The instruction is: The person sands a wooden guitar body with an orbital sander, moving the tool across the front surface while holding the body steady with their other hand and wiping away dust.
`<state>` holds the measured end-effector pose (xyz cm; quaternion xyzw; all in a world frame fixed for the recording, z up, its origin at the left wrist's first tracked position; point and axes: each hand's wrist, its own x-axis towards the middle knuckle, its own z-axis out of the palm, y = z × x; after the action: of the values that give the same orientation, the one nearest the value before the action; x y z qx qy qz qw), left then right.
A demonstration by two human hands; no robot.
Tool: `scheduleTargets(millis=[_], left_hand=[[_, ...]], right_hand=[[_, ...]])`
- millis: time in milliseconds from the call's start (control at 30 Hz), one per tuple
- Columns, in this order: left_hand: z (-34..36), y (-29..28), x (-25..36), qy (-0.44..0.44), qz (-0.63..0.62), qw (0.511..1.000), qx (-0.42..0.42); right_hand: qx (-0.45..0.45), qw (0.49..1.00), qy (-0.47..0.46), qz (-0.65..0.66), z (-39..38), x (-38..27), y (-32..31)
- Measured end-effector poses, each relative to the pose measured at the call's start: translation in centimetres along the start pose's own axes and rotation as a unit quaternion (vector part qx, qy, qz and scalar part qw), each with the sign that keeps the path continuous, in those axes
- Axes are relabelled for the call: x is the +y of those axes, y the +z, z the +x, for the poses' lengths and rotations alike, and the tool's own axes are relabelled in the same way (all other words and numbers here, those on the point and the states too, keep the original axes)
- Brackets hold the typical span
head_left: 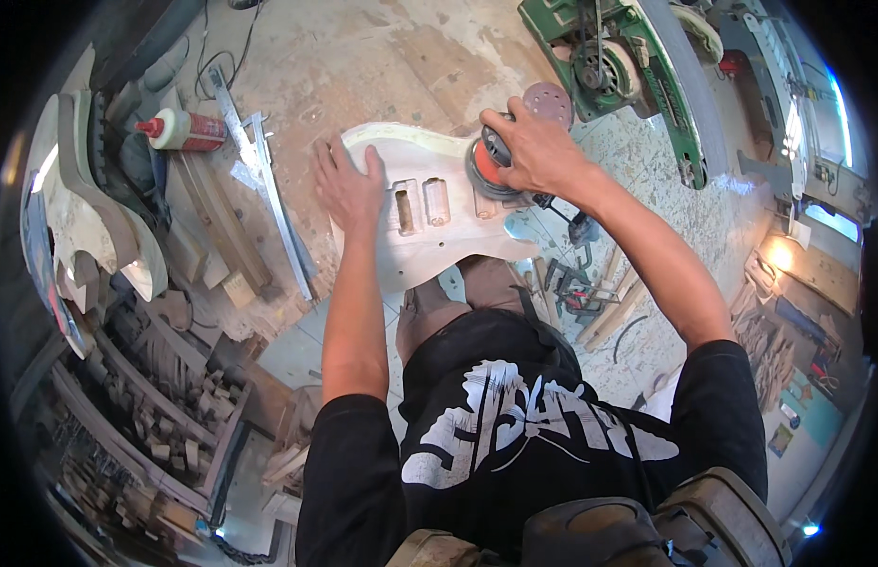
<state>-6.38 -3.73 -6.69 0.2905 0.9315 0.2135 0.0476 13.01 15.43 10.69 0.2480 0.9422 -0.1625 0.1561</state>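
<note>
A pale wooden electric guitar body (425, 255) lies flat at the near edge of the workbench, with routed pockets facing up. My left hand (349, 189) rests on its left end, fingers spread and thumb out to the side. At the right part of the body, my right hand (541, 156) grips a random orbital sander (486, 165) with a dark housing and an orange-red part. The sander's underside is hidden against the wood. Just beyond my right hand is a round brownish sanding disc (549, 100) with holes.
A glue bottle (191, 130) with a red cap, metal straightedges (269, 180) and wood strips (217, 217) lie to the left. A green machine (614, 71) stands at far right. Clamps (576, 288) lie right of my legs. Shaped bodies (85, 217) stand at far left, above wood offcuts (174, 449).
</note>
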Motion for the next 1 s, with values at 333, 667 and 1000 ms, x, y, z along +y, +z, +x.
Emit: scheduleTargets(millis=[333, 667, 1000], left_hand=[[0.1, 0.3, -0.1, 0.005, -0.017, 1.000, 0.004], [-0.1, 0.2, 0.1, -0.001, -0.017, 1.000, -0.007], [0.0, 0.2, -0.1, -0.005, -0.017, 1.000, -0.007]], right_hand=[[0.079, 0.997, 0.003, -0.001, -1.1, 3.1, 0.6], [0.083, 0.996, -0.016, -0.021, -0.9, 3.3, 0.5], [-0.006, 1.000, 0.026, 0.001, 0.3, 0.5, -0.8]])
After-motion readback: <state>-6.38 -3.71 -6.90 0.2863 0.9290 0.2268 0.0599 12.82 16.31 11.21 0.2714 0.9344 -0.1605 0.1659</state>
